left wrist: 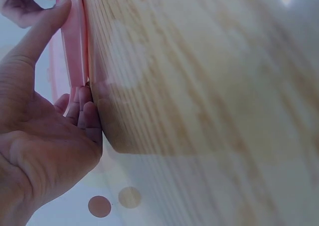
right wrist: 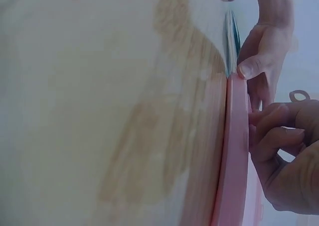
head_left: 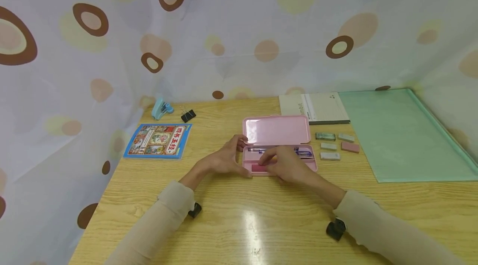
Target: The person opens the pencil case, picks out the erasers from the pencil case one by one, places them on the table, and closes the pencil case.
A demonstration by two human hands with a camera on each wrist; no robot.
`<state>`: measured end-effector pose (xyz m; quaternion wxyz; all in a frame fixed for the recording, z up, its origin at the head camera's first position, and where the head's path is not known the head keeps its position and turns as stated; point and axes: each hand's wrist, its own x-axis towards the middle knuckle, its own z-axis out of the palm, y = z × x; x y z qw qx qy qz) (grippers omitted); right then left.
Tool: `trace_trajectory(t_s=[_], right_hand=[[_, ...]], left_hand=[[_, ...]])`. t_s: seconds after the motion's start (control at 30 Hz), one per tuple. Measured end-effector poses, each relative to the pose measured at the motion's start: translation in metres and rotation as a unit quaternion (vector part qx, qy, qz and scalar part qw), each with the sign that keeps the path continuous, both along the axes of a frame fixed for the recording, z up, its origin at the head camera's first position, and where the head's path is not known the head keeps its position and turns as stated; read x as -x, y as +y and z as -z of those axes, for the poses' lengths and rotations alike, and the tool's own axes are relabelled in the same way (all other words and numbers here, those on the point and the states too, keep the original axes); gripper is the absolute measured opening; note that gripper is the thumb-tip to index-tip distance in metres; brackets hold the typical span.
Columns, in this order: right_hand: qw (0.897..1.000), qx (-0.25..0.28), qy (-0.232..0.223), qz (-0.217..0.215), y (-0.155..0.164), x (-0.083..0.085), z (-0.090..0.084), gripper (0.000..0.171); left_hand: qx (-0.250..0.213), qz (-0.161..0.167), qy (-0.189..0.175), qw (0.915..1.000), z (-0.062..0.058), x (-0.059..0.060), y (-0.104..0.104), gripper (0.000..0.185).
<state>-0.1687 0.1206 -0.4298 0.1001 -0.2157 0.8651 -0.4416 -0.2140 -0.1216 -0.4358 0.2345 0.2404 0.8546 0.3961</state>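
A pink pencil case (head_left: pixel 276 130) lies with its lid folded back, showing pens (head_left: pixel 304 154) in the rear compartment. My left hand (head_left: pixel 225 158) grips the case's left end. In the left wrist view its thumb (left wrist: pixel 62 9) lies on the front rim, with the other fingers bent at the corner. My right hand (head_left: pixel 285 165) reaches into the front compartment, fingers curled at the right end of a dark pink eraser (head_left: pixel 258 168). In the right wrist view the bent fingers (right wrist: pixel 279 136) dip behind the case wall, hiding their tips. Something orange-yellow shows beneath the hand.
Several erasers (head_left: pixel 330 156) lie right of the case. Behind them is a notebook (head_left: pixel 321 107), beside a green mat (head_left: pixel 407 140). At the left are a blue-edged booklet (head_left: pixel 158 141), a light-blue gadget (head_left: pixel 160 109) and a black binder clip (head_left: pixel 188 116). A patterned cloth (head_left: pixel 239 28) surrounds the table.
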Motion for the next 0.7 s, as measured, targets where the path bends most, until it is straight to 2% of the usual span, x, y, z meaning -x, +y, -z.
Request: trace_trajectory(t_s=[0.1,0.3,0.5,0.7], right_hand=[[1.0,-0.003,-0.01,0.012,0.001,-0.001,-0.003,0.017],[0.996,0.022,-0.082,0.039,0.017,-0.001,-0.012,0.019],[0.993,0.031,-0.101,0.057,0.048,0.0,-0.018,0.018],[0.985,0.043,-0.132,0.106,0.088,-0.002,-0.027,0.018]], left_hand=[[-0.001,0.001,-0.001,1.0,0.001,0.0,-0.001,0.104],[-0.001,0.004,0.0,1.0,0.002,0.002,-0.001,0.105],[-0.005,0.003,-0.003,1.0,0.003,0.002,-0.002,0.105],[-0.003,0.004,0.001,1.0,0.003,0.002,-0.001,0.106]])
